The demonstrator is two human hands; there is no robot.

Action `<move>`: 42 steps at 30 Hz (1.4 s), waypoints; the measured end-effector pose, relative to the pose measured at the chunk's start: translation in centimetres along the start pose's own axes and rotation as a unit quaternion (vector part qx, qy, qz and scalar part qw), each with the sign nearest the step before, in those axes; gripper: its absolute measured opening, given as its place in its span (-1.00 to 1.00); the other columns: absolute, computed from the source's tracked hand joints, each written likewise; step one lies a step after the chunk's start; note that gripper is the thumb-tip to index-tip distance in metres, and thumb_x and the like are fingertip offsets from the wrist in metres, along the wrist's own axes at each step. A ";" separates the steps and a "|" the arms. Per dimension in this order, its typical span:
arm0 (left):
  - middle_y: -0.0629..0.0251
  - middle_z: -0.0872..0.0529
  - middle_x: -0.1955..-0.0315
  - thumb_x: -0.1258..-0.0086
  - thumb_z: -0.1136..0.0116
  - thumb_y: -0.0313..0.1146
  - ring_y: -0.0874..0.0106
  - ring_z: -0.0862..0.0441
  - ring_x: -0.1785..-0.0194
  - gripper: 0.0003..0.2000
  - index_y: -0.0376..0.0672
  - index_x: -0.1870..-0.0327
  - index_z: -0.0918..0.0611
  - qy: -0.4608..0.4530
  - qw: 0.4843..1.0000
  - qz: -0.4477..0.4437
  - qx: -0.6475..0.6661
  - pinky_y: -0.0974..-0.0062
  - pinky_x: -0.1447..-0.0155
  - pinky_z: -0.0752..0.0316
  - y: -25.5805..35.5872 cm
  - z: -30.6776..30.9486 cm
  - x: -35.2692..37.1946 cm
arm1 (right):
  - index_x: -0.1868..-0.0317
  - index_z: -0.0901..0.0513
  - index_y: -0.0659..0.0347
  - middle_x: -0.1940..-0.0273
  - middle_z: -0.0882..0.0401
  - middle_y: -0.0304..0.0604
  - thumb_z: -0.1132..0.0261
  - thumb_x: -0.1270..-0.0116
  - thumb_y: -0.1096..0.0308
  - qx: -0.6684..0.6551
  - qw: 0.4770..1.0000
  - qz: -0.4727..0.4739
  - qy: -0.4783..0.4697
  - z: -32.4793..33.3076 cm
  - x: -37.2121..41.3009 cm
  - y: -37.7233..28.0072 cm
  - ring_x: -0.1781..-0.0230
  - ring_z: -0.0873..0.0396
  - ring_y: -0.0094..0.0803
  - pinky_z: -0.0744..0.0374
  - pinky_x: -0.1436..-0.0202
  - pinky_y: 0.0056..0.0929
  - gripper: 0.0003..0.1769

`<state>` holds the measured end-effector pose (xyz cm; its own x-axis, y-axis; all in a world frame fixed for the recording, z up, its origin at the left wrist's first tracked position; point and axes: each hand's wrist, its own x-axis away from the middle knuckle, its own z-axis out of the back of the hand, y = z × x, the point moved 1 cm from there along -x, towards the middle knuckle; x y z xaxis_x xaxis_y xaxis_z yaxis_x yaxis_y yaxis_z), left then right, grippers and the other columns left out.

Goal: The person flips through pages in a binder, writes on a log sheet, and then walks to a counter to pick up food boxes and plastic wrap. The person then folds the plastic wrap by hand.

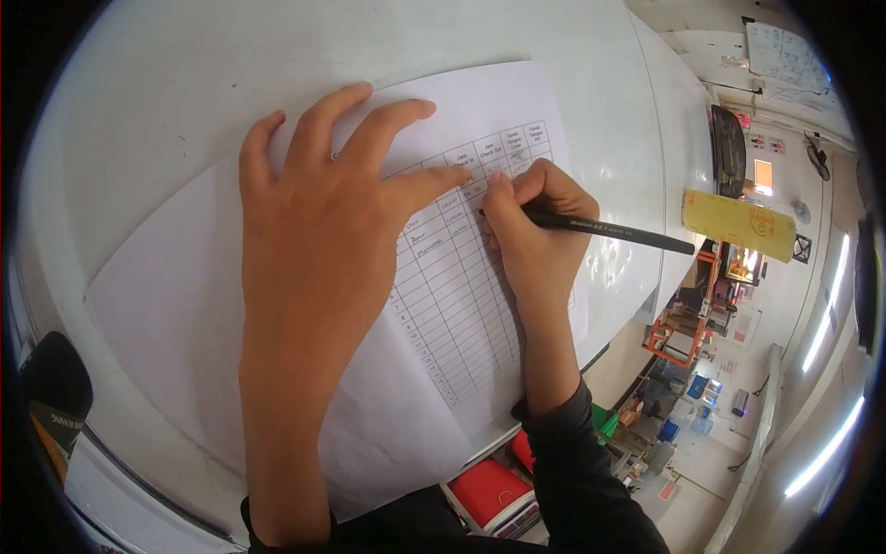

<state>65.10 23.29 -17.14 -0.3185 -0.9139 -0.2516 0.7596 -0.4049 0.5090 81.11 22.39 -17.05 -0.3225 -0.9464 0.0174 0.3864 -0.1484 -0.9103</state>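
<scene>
A white sheet with a printed table and some handwritten entries in its upper rows lies over other white paper. My left hand rests flat on the sheets, fingers spread, with nothing in it. At the right side of the form, my right hand grips a black pen between thumb and fingers. The pen's tip is near the upper rows, and its rear end points to the right. Part of the table is covered by my hands.
The papers lie on a white tabletop. A yellow object with red writing stands beyond the right edge. Red items are below the near edge. Orange shelving and bright lights show at the right.
</scene>
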 end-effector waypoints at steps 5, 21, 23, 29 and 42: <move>0.45 -0.53 -0.10 -0.23 -0.07 -0.63 0.34 -0.32 -0.24 -0.64 0.17 0.16 -0.72 0.004 1.000 0.006 0.009 0.07 -0.35 -0.07 0.1 0.1 -0.1 | 0.72 -0.34 0.21 0.77 -0.29 -0.45 -0.27 -0.07 0.53 0.012 1.000 0.009 0.014 0.0 -0.1 0.0 0.71 -0.20 -0.80 -0.12 0.64 -0.74 -0.69; 0.48 -0.58 -0.02 -0.22 -0.06 -0.57 0.32 -0.32 -0.25 -0.70 0.16 0.37 -0.76 0.004 0.999 -0.006 0.049 0.01 -0.37 0.02 0.3 0.5 -0.2 | 0.71 -0.32 0.19 0.76 -0.28 -0.46 -0.25 -0.09 0.54 -0.015 1.000 0.003 0.005 0.2 -0.3 0.3 0.70 -0.18 -0.79 -0.10 0.63 -0.72 -0.68; 0.49 -0.59 0.00 -0.21 -0.07 -0.56 0.33 -0.32 -0.25 -0.71 0.16 0.39 -0.76 0.005 0.999 -0.002 0.049 0.02 -0.37 0.02 0.3 0.5 -0.2 | 0.68 -0.34 0.18 0.76 -0.39 -0.33 -0.23 -0.18 0.53 0.029 0.999 0.038 -0.013 0.3 -0.3 0.4 0.80 -0.26 -0.73 -0.19 0.71 -0.74 -0.68; 0.49 -0.59 0.01 -0.19 -0.08 -0.58 0.34 -0.32 -0.26 -0.71 0.14 0.39 -0.76 0.000 0.999 0.011 0.041 0.04 -0.37 0.02 0.5 0.3 -0.3 | 0.70 -0.32 0.19 0.74 -0.26 -0.46 -0.24 -0.09 0.54 -0.019 1.000 -0.002 -0.008 0.2 -0.1 -0.1 0.69 -0.17 -0.79 -0.10 0.62 -0.72 -0.69; 0.49 -0.59 0.00 -0.17 -0.06 -0.63 0.34 -0.34 -0.25 -0.69 0.11 0.35 -0.76 0.005 0.999 0.011 0.037 0.06 -0.38 0.02 0.2 0.4 -0.1 | 0.71 -0.32 0.20 0.74 -0.26 -0.46 -0.26 -0.10 0.52 -0.015 1.000 0.006 -0.010 0.1 0.0 0.0 0.68 -0.16 -0.79 -0.10 0.62 -0.72 -0.68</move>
<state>65.06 23.27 -16.66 -0.2961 -0.9228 -0.2467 0.7222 -0.3853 0.5744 81.22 22.40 -16.96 -0.3001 -0.9538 0.0137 0.3635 -0.1276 -0.9228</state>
